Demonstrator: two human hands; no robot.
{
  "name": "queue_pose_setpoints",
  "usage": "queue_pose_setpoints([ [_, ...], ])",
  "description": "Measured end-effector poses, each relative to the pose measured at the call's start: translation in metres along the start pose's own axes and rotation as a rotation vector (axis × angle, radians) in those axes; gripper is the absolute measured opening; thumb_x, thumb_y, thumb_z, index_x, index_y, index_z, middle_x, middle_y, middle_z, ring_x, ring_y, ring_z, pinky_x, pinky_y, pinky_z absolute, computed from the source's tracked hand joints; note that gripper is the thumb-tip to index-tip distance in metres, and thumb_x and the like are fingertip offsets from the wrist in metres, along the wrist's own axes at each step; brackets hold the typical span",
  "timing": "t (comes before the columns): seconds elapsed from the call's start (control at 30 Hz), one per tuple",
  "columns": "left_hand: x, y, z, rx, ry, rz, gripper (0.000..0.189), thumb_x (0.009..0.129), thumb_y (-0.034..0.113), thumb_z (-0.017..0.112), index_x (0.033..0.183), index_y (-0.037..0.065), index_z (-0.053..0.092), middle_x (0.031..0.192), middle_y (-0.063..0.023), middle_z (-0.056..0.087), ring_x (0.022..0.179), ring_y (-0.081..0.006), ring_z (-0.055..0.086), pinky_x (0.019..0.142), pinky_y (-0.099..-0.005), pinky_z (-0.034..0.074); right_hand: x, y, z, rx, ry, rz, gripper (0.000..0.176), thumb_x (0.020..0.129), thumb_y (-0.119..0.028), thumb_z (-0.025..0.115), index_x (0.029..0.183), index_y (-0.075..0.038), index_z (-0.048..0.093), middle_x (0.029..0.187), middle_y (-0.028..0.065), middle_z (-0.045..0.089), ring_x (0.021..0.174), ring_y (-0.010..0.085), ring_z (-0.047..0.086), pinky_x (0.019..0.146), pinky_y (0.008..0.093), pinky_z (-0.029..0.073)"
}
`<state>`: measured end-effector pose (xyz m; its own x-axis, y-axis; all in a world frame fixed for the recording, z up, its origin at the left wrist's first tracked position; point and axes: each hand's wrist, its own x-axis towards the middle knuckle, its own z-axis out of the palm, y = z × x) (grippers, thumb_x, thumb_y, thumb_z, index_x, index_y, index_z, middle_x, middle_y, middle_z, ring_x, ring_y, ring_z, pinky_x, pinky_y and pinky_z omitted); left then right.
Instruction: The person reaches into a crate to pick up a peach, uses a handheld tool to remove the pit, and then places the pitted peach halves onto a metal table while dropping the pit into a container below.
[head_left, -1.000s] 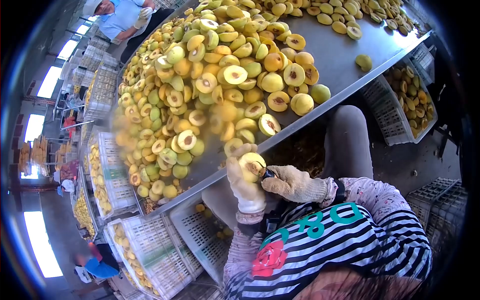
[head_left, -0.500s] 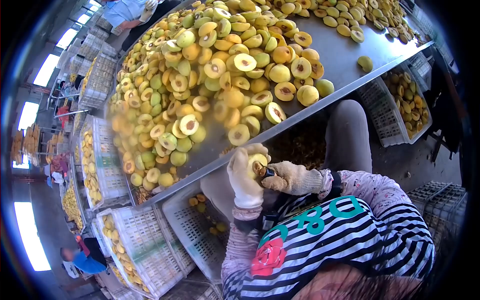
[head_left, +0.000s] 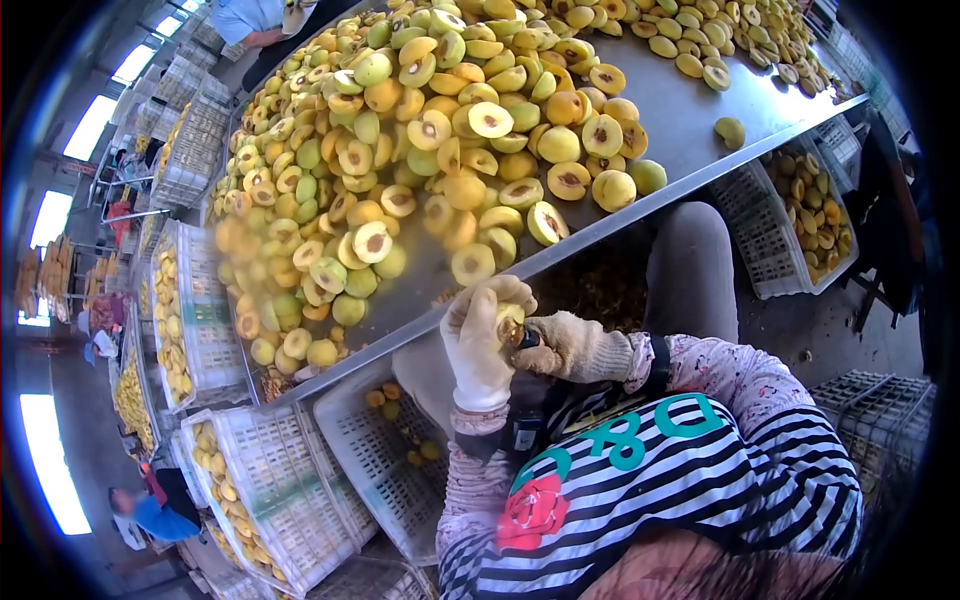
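Note:
My left hand [head_left: 480,345], in a pale glove, is closed round a yellow peach half [head_left: 509,313] just in front of the table edge. My right hand [head_left: 575,347], in a knitted glove, grips a small pitting tool [head_left: 526,340] with a dark handle. The tool's brownish tip is at the cut face of the peach half; how deep it sits is hidden by the fingers. Beyond my hands, a large heap of halved peaches [head_left: 400,150], many with brown pits or hollows facing up, covers much of the metal table [head_left: 690,165].
A grey crate [head_left: 390,480] with a few fruit pieces stands below the table by my legs. White crates of peaches stand at left [head_left: 290,500] and right [head_left: 775,240]. Across the table is a person in a blue shirt [head_left: 245,20]; another person in blue [head_left: 165,520] is far left.
The peach half has turned in my left hand, so less of its cut face shows. Both hands stay together, and the view has shifted slightly.

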<state>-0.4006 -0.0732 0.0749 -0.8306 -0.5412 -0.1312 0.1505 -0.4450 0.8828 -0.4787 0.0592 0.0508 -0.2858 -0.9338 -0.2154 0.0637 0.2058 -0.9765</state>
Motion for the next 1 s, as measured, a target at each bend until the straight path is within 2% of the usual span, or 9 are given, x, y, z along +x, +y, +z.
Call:
queue_pose_setpoints([
  [0.17, -0.011, -0.008, 0.019, -0.113, 0.048, 0.208, 0.036, 0.105, 0.029, 0.043, 0.111, -0.001, 0.062, 0.097, -0.0167, 0.066, 0.091, -0.0283, 0.065, 0.084, -0.0414, 0.056, -0.010, -0.002, 0.011, -0.119, 0.171, -0.056, 0.047, 0.093, -0.044, 0.063, 0.123, -0.008, 0.062, 0.101, 0.0163, 0.072, 0.095, 0.0328, 0.069, 0.084, 0.0390, 0.053],
  [0.3, -0.010, -0.009, 0.023, -0.067, 0.204, 0.204, 0.037, 0.106, 0.030, 0.041, 0.115, 0.000, 0.061, 0.098, -0.0152, 0.065, 0.092, -0.0274, 0.065, 0.084, -0.0422, 0.056, -0.007, -0.016, 0.010, -0.122, 0.147, 0.116, 0.051, 0.093, -0.047, 0.063, 0.127, -0.009, 0.062, 0.103, 0.0176, 0.072, 0.098, 0.0333, 0.069, 0.085, 0.0404, 0.052],
  [0.5, -0.001, -0.002, 0.007, -0.009, -0.029, -0.012, 0.034, 0.103, 0.023, 0.049, 0.113, -0.004, 0.067, 0.090, -0.0149, 0.070, 0.080, -0.0250, 0.067, 0.077, -0.0369, 0.057, -0.009, 0.006, 0.004, -0.071, 0.000, 0.073, 0.049, 0.097, -0.048, 0.060, 0.121, -0.006, 0.065, 0.098, 0.0144, 0.072, 0.091, 0.0292, 0.069, 0.084, 0.0393, 0.052],
  [0.6, 0.007, 0.015, 0.007, 0.304, -0.134, -0.122, 0.031, 0.101, 0.018, 0.053, 0.114, -0.005, 0.069, 0.088, -0.0139, 0.072, 0.076, -0.0212, 0.067, 0.074, -0.0333, 0.056, -0.015, -0.008, -0.001, 0.000, -0.022, 0.042, 0.050, 0.100, -0.049, 0.056, 0.119, -0.004, 0.065, 0.094, 0.0088, 0.072, 0.089, 0.0242, 0.066, 0.086, 0.0373, 0.051],
  [0.63, 0.008, 0.023, 0.011, 0.425, -0.140, -0.117, 0.030, 0.099, 0.017, 0.055, 0.116, -0.004, 0.069, 0.088, -0.0119, 0.072, 0.080, -0.0177, 0.067, 0.077, -0.0309, 0.054, -0.012, 0.011, 0.005, 0.074, -0.018, -0.062, 0.049, 0.102, -0.049, 0.052, 0.106, -0.003, 0.066, 0.081, 0.0060, 0.067, 0.072, 0.0192, 0.063, 0.070, 0.0339, 0.051],
  [0.73, 0.001, 0.011, 0.019, 0.260, -0.087, 0.293, 0.032, 0.099, 0.016, 0.053, 0.121, -0.003, 0.067, 0.096, -0.0115, 0.071, 0.091, -0.0188, 0.066, 0.085, -0.0294, 0.051, -0.009, 0.019, -0.010, 0.440, -0.320, 0.242, 0.047, 0.103, -0.049, 0.050, 0.092, -0.005, 0.062, 0.067, 0.0046, 0.057, 0.055, 0.0158, 0.054, 0.051, 0.0299, 0.044],
  [0.77, 0.006, 0.007, 0.015, 0.188, -0.069, 0.245, 0.031, 0.099, 0.014, 0.053, 0.121, -0.003, 0.067, 0.096, -0.0115, 0.071, 0.087, -0.0183, 0.066, 0.081, -0.0285, 0.051, -0.011, 0.015, -0.008, 0.553, -0.315, 0.226, 0.046, 0.104, -0.049, 0.049, 0.084, -0.008, 0.058, 0.059, 0.0025, 0.050, 0.046, 0.0131, 0.046, 0.043, 0.0279, 0.034],
  [0.87, 0.009, -0.001, 0.010, -0.004, 0.037, 0.100, 0.028, 0.098, 0.010, 0.054, 0.120, -0.002, 0.067, 0.096, -0.0120, 0.072, 0.081, -0.0187, 0.067, 0.073, -0.0281, 0.052, -0.014, 0.000, -0.009, 0.356, -0.199, 0.291, 0.047, 0.103, -0.049, 0.049, 0.084, -0.007, 0.059, 0.060, 0.0027, 0.051, 0.046, 0.0136, 0.047, 0.043, 0.0281, 0.036],
  [1.0, 0.001, -0.009, 0.017, -0.119, 0.181, -0.034, 0.029, 0.101, 0.017, 0.053, 0.116, -0.004, 0.067, 0.091, -0.0139, 0.071, 0.080, -0.0246, 0.068, 0.075, -0.0342, 0.056, -0.012, 0.001, -0.001, 0.002, -0.011, 0.130, 0.052, 0.099, -0.052, 0.055, 0.104, -0.002, 0.067, 0.080, 0.0110, 0.067, 0.071, 0.0207, 0.063, 0.068, 0.0341, 0.051],
])
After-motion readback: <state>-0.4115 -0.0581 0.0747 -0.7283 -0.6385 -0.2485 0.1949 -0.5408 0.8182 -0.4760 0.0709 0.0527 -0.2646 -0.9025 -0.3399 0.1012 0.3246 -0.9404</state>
